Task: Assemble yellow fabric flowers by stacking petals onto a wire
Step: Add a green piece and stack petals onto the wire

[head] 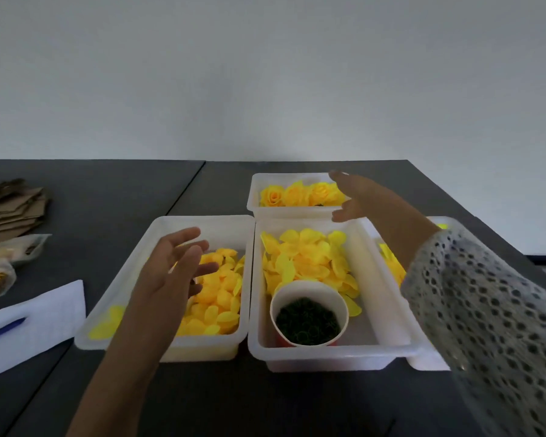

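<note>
Three white bins hold yellow fabric. The left bin [133, 266] contains small yellow petals [218, 298]. The middle bin [379, 313] holds larger petals [306, 257] and a paper cup [309, 293] of dark green rings. The far bin [265, 181] holds finished yellow flowers [297, 193]. My left hand [171, 272] hovers over the left bin with fingers spread, holding nothing. My right hand [356, 197] reaches over the far bin's right end, fingers straight and empty. No wire is visible.
A fourth bin [435, 220] with yellow pieces sits at the right, mostly behind my sleeve. At the left lie white paper [44, 323] with a blue pen [4, 331], plastic bags [0, 272] and stacked cardboard [13, 209]. A wall rises behind the dark table.
</note>
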The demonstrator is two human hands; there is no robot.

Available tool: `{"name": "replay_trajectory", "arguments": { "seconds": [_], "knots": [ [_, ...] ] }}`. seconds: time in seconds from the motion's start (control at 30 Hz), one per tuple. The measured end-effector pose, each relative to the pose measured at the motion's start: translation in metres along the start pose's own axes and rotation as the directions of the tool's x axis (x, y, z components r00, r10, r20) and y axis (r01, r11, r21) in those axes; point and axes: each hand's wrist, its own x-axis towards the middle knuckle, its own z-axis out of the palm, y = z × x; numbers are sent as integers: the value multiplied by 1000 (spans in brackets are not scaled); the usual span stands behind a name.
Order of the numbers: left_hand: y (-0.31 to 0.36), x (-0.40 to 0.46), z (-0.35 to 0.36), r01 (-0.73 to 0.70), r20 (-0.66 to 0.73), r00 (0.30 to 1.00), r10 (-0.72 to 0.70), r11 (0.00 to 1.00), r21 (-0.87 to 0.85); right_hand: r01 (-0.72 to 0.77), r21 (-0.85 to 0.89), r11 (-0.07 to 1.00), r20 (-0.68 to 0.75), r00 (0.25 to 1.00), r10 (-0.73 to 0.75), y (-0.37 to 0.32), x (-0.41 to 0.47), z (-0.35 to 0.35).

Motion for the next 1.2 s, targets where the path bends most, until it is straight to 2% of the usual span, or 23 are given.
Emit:
{"name": "replay_trajectory", "arguments": {
  "seconds": [0.07,0.1,0.23,0.33,0.4,0.47,0.57,0.63,0.77,0.87,1.0,1.2],
  "knots": [
    [-8,3,-9,0,-20,1000,1,999,46,-5,-74,997,-10,1000,4,16,-9,-5],
    [-12,5,-12,-2,-28,1000,4,997,74,5,-86,996,31,1000,-2,23,-16,-11],
    [-30,22,-18,-2,-30,1000,8,979,203,11,32,999,172,985,-16,52,-66,-47],
    [-45,37,-18,-18,-14,1000,26,910,413,85,38,996,144,986,-89,83,-111,-69],
    [-53,45,-22,0,-67,997,45,831,556,145,65,987,81,985,-150,107,-140,-82],
    [-61,52,-29,72,-120,993,21,691,719,220,36,975,-24,975,-219,135,-164,-97],
    [-71,62,-37,151,-130,988,-87,307,940,260,-45,965,-216,940,-263,180,-187,-115],
    [-77,66,-36,155,-128,981,-149,190,970,233,-166,958,-341,898,-278,209,-196,-119],
    [-90,76,-34,141,-107,974,-197,165,976,204,-256,945,-542,779,-315,250,-209,-107],
    [-96,82,-34,158,-124,976,-177,194,968,177,-271,946,-608,730,-311,266,-214,-96],
    [-99,82,-33,161,-132,979,-154,198,967,162,-277,947,-627,716,-306,280,-214,-87],
    [-96,77,-32,153,-127,973,-191,133,979,128,-250,960,-592,764,-256,282,-212,-88]
  ]
}}
